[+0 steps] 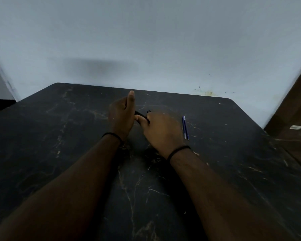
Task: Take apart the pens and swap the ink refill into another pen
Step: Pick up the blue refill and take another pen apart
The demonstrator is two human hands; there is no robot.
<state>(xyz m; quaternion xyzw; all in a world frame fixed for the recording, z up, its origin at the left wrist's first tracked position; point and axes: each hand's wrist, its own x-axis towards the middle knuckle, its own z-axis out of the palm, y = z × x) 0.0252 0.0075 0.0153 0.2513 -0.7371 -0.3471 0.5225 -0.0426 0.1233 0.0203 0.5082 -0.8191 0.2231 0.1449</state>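
Pen (142, 116), dark and slim, sits pinched between both hands above the middle of the surface (63, 140), running at a slant from one grip to the other. Left hand (121, 115) wraps one end, fingers (131, 100) curled round it with one pointing straight up. Right hand (161, 130) has the other end, fingers (140, 121) closed tight on the barrel, thumb pressing in from below. How much of the pen is hidden inside the palms, can't tell. A band (111, 135) circles the left wrist, and another one circles the right. Off to the right, well apart from the hands, a blue pen (185, 127) lies flat on the dark marbled surface; it looks like two thin blue pieces side by side, touching. Behind it all, a pale wall (146, 40).
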